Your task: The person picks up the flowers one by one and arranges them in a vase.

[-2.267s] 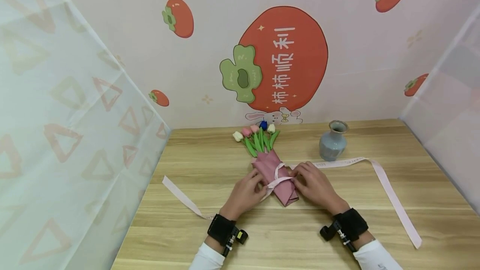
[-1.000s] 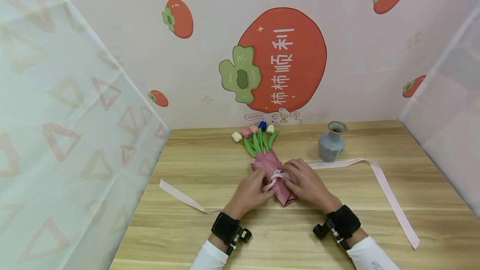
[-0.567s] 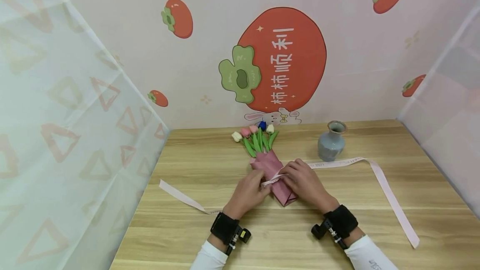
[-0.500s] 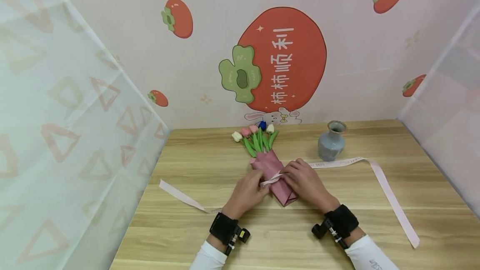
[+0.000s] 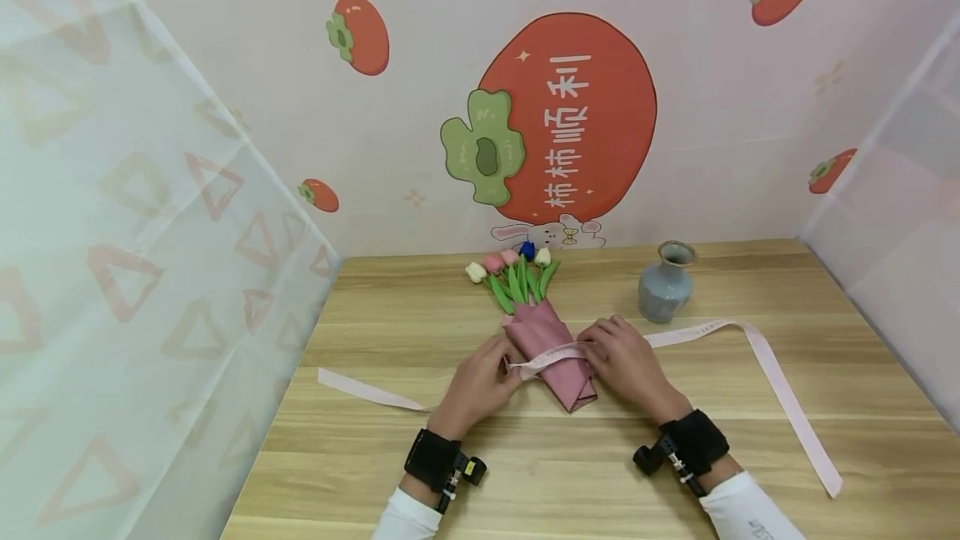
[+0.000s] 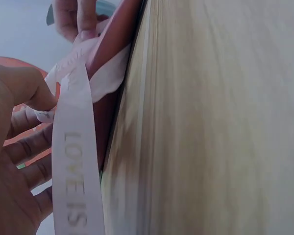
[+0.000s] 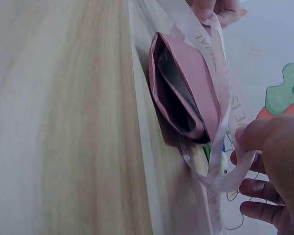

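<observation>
A small tulip bouquet (image 5: 517, 273) with white, pink and blue heads lies on the table, its stems inside a folded mauve wrap (image 5: 542, 327). Across the wrap runs a pale pink printed ribbon (image 5: 553, 357). At the left side of the wrap, my left hand (image 5: 480, 382) pinches the ribbon between thumb and forefinger. My right hand (image 5: 628, 361) pinches it at the right side. In the right wrist view, a ribbon loop (image 7: 230, 181) hangs at the right thumb and fingers, near the wrap's open lower end (image 7: 179, 93). Lettering shows on the ribbon (image 6: 76, 171) in the left wrist view.
A grey-blue ceramic vase (image 5: 665, 290) stands at the back right, near the ribbon. One ribbon tail (image 5: 367, 392) lies to the left; a longer tail (image 5: 787, 394) bends toward the front right. Printed cloth walls (image 5: 405, 123) enclose the wooden table (image 5: 570, 482).
A small loop of ribbon over the wrap has gone, and the ribbon now lies as a flatter band. My hands have moved slightly apart from half a second ago. The left tail has shifted.
</observation>
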`<action>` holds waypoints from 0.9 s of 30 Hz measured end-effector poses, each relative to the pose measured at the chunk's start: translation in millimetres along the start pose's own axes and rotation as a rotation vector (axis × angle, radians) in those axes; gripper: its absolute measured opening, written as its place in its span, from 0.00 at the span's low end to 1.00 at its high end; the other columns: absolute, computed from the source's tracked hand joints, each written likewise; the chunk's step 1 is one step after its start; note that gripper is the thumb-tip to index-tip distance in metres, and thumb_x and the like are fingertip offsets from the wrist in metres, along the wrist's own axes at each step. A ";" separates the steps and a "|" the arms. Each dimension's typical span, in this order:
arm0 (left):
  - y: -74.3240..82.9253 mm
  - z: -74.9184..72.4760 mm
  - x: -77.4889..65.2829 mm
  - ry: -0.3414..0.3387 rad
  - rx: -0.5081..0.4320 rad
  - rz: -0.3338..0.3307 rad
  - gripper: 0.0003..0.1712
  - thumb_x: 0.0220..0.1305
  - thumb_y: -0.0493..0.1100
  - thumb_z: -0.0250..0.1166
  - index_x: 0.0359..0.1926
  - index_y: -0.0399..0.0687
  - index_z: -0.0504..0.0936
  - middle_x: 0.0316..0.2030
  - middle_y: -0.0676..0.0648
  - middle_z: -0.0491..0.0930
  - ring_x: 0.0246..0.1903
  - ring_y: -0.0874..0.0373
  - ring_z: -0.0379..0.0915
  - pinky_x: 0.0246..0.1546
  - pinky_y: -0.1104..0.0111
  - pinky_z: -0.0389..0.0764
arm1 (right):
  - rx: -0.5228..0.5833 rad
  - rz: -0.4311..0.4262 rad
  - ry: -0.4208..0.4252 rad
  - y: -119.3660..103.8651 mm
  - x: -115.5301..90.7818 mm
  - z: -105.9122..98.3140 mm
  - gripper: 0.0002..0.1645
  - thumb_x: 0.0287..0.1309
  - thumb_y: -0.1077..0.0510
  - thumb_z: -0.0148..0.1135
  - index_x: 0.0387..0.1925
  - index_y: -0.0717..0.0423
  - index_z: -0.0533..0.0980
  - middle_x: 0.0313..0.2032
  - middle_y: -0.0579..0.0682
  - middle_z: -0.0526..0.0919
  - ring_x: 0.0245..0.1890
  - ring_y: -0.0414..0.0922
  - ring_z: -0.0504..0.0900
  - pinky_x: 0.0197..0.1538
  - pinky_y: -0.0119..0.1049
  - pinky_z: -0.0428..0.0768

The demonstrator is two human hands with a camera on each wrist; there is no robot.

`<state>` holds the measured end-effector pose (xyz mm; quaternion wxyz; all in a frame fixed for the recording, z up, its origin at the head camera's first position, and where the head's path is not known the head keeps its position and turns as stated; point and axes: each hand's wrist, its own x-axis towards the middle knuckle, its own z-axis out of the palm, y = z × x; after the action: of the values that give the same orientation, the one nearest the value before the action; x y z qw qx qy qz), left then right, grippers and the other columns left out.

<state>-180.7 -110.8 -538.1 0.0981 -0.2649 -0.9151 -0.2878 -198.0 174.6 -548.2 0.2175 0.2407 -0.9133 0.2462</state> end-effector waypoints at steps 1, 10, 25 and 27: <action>-1.1 -1.0 -0.7 -0.003 0.003 -0.003 0.07 0.65 0.38 0.69 0.40 0.50 0.79 0.38 0.53 0.78 0.35 0.61 0.77 0.33 0.74 0.76 | 0.000 0.009 -0.001 1.3 -0.7 -0.5 0.05 0.63 0.58 0.76 0.40 0.49 0.87 0.39 0.45 0.88 0.39 0.44 0.78 0.44 0.43 0.78; -10.0 -9.1 -8.2 -0.040 0.034 -0.050 0.06 0.63 0.40 0.68 0.40 0.53 0.81 0.37 0.54 0.77 0.33 0.63 0.74 0.33 0.73 0.75 | -0.012 0.073 0.016 10.2 -6.0 -4.5 0.05 0.62 0.60 0.75 0.39 0.53 0.86 0.38 0.49 0.88 0.43 0.50 0.82 0.48 0.49 0.81; -13.3 -14.7 -10.7 -0.139 0.017 -0.116 0.04 0.68 0.42 0.68 0.43 0.54 0.87 0.42 0.57 0.79 0.38 0.65 0.75 0.39 0.72 0.78 | -0.009 0.170 -0.035 10.9 -7.6 -7.4 0.06 0.63 0.61 0.72 0.42 0.56 0.86 0.39 0.51 0.87 0.42 0.50 0.80 0.45 0.48 0.79; -12.6 -14.4 -9.9 -0.122 0.021 -0.105 0.06 0.67 0.41 0.67 0.44 0.53 0.87 0.43 0.56 0.80 0.39 0.65 0.75 0.40 0.72 0.79 | -0.003 0.174 -0.042 9.9 -8.0 -7.3 0.08 0.63 0.60 0.72 0.43 0.55 0.86 0.41 0.51 0.87 0.43 0.50 0.80 0.45 0.48 0.79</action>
<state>-178.7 -132.1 -535.6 0.0296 -0.2326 -0.9349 -0.2663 -195.1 188.9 -550.0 0.1766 0.1650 -0.9355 0.2577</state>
